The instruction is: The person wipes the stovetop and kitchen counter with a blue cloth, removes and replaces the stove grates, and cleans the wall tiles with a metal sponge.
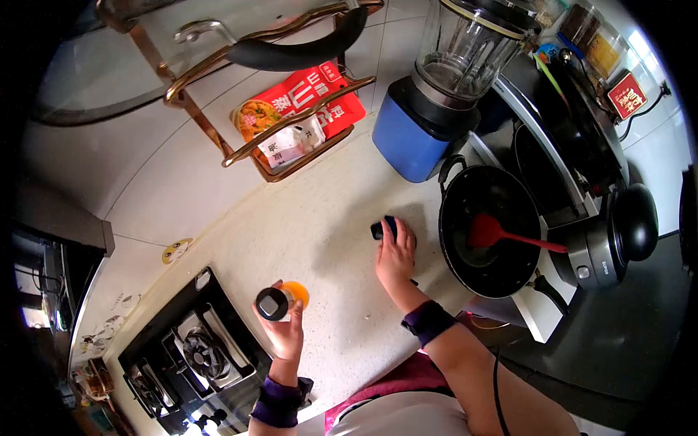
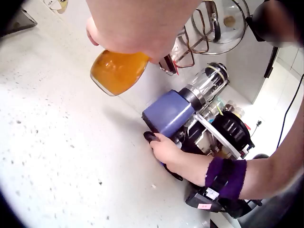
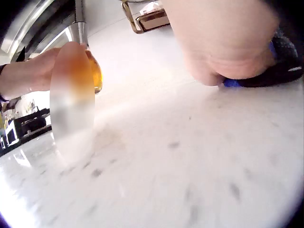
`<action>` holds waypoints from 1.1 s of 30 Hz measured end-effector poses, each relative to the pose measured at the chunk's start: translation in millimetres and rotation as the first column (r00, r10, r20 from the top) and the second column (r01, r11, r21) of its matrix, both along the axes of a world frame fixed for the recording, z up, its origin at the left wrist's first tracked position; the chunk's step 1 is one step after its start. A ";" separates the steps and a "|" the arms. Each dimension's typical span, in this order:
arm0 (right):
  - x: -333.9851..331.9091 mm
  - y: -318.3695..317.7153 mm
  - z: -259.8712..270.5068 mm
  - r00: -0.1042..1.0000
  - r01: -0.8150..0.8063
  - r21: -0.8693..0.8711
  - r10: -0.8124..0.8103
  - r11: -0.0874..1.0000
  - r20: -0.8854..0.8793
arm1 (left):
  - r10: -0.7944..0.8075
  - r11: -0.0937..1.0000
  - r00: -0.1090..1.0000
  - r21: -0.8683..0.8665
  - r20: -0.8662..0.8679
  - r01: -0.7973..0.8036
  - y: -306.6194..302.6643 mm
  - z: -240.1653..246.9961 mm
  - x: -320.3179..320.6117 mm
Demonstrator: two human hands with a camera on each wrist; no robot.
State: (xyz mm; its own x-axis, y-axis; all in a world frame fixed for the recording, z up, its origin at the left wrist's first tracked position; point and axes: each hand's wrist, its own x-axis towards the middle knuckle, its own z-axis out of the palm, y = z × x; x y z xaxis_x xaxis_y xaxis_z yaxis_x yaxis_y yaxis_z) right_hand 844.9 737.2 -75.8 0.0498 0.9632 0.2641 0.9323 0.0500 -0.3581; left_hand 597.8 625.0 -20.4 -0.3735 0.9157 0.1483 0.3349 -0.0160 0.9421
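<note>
My left hand (image 1: 285, 330) holds a clear glass bottle (image 2: 118, 71) of orange liquid above the counter. Its black cap (image 1: 273, 304) with a grey square on top faces the head camera. In the left wrist view the hand hides the bottle's upper part. Farther right, my right hand (image 1: 396, 256) grips a dark black-and-blue item (image 1: 383, 227) low on the counter. The palm covers most of that item, so I cannot tell its kind; its blue and black textured side (image 3: 285, 66) shows beside the palm in the right wrist view.
Right of my right hand sits a black wok (image 1: 487, 269) with a red spatula (image 1: 494, 232) in it. A blender with a blue base (image 1: 414, 127) stands behind. A gas stove (image 1: 203, 349) lies at the left, and a wire rack (image 1: 313, 160) with red packets hangs at the back.
</note>
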 end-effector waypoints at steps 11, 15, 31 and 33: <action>-45.0 199.5 -22.4 0.911 0.113 0.344 0.042 0.932 -0.411 | 0.089 0.994 0.987 0.070 -0.132 -0.080 72.9 -22.4 -23.2; -101.7 225.0 6.8 0.797 0.185 0.483 0.157 0.856 -0.583 | 0.137 0.989 0.986 0.065 -0.098 -0.131 71.9 -16.8 -31.3; -76.7 239.8 3.7 0.953 -0.085 0.493 0.215 0.866 -0.213 | 0.078 0.997 0.996 0.020 -0.040 -0.078 61.4 2.0 -11.9; -64.6 243.2 16.2 0.968 -0.011 0.397 0.110 0.918 -0.225 | 0.084 0.996 0.994 0.030 -0.073 -0.082 53.5 4.6 -18.6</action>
